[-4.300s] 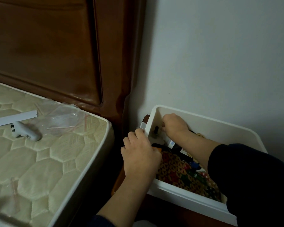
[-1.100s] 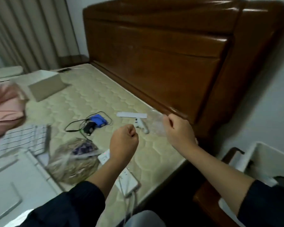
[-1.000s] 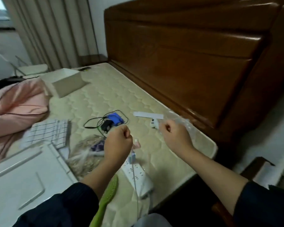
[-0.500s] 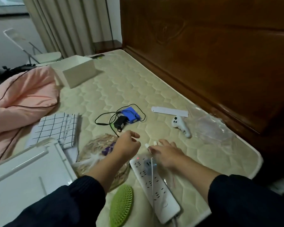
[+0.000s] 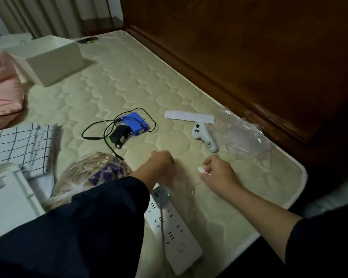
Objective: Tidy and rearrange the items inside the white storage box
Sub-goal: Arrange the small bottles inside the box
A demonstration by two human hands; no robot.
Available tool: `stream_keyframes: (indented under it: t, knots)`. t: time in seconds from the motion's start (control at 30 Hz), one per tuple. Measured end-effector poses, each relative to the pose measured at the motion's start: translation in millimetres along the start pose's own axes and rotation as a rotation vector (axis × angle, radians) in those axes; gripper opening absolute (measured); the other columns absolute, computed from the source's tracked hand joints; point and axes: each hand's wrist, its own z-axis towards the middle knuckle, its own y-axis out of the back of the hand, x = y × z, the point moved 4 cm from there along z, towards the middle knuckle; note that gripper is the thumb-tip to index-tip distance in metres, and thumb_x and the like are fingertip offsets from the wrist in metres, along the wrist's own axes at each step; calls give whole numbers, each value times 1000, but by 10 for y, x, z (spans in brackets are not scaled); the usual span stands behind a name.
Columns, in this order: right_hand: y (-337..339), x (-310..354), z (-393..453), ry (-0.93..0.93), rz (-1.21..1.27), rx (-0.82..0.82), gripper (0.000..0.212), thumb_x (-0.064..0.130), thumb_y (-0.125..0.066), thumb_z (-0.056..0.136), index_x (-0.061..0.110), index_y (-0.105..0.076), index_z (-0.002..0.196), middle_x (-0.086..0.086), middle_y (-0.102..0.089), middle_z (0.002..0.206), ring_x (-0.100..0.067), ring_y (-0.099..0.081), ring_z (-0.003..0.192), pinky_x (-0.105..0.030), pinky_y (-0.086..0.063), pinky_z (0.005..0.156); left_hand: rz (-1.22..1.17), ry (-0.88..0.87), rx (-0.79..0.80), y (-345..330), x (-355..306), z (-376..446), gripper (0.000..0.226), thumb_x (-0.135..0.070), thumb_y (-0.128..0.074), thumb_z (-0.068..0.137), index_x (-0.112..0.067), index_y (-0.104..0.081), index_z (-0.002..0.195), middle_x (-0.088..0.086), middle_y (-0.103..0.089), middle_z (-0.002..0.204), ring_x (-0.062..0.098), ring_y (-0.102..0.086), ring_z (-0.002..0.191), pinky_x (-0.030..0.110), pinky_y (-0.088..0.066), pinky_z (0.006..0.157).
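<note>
Clear plastic film (image 5: 184, 189), barely readable against the quilted mattress (image 5: 129, 81), hangs between both hands; its edges are hard to trace. The left hand (image 5: 161, 163) is fisted, pinching the film's top, knuckles up, dark sleeve covering part of the white power strip (image 5: 177, 237). The right hand (image 5: 219, 173) curls round a small pale piece (image 5: 201, 169) I can't identify. A white open box (image 5: 52, 59) sits far back on the mattress; whether it's the storage box, I can't tell.

Power strip (image 5: 174, 229) on mattress (image 5: 113, 81), adapter (image 5: 120, 135) behind, controller (image 5: 204, 137) right.
</note>
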Motion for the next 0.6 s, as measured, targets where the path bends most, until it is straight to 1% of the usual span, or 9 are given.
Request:
stream_keyframes:
  t: [0.07, 0.13, 0.2, 0.27, 0.33, 0.4, 0.43, 0.5, 0.6]
  knots:
    - [66, -98, 22, -46, 116, -17, 25, 24, -77, 93, 16, -64, 112, 2, -74, 89, -18, -71, 85, -29, -55, 75, 69, 12, 4, -26, -66, 41, 42, -25, -58, 101, -12, -59, 141, 18, -52, 144, 31, -55, 130, 36, -49, 108]
    - [146, -167, 27, -95, 233, -22, 25, 20, -78, 92, 16, -66, 114, 3, -73, 92, -17, -71, 78, -26, -55, 70, 111, 5, 17, -29, -119, 44, 43, -21, -70, 95, -8, -63, 135, 18, -60, 138, 31, -63, 123, 36, -53, 103]
    - [208, -217, -13, -162, 387, 7, 28, 13, -76, 93, 14, -67, 119, -2, -73, 98, -19, -71, 76, -33, -60, 73, 159, -12, 1, -12, -165, 5, 41, -20, -77, 92, -2, -65, 127, 18, -66, 129, 32, -67, 117, 35, -55, 97]
    - [277, -217, -99, -199, 526, 43, 27, 8, -72, 96, 10, -68, 122, -11, -75, 102, -21, -70, 78, -37, -61, 76, 163, -29, -39, 33, -229, -76, 36, -19, -76, 93, -1, -66, 122, 18, -67, 126, 33, -67, 116, 35, -54, 93]
    - [399, -175, -216, -231, 673, 60, 20, 2, -66, 99, 4, -69, 119, -14, -75, 93, -22, -67, 79, -34, -62, 76, 126, -59, -63, 106, -333, -200, 30, -16, -74, 93, -3, -69, 120, 15, -68, 124, 31, -68, 112, 33, -54, 91]
    - [582, -104, -351, -269, 867, 86, 12, -6, -62, 99, -3, -69, 109, -12, -65, 77, -23, -62, 77, -35, -64, 77, 73, -106, -70, 215, -497, -375, 28, -15, -76, 91, -8, -72, 118, 11, -69, 121, 27, -69, 107, 32, -58, 88]
    - [690, -57, -426, -284, 955, 111, 9, -7, -62, 99, -4, -69, 103, -12, -60, 74, -22, -61, 76, -36, -65, 76, 39, -138, -78, 271, -596, -477, 29, -16, -78, 90, -9, -72, 117, 9, -68, 120, 26, -70, 103, 31, -58, 85]
    - [944, 47, -582, -301, 1096, 144, 4, -2, -65, 100, -4, -68, 101, -13, -56, 74, -21, -61, 73, -36, -63, 76, -18, -212, -96, 375, -825, -721, 31, -17, -78, 91, -10, -71, 120, 9, -68, 120, 25, -71, 100, 31, -58, 84]
    - [1428, 168, -843, -275, 1239, 84, 17, 6, -72, 96, -3, -66, 109, -14, -60, 74, -22, -64, 73, -37, -63, 79, -55, -338, -137, 455, -1202, -1130, 29, -14, -74, 93, -9, -75, 122, 10, -71, 123, 25, -69, 111, 32, -56, 94]
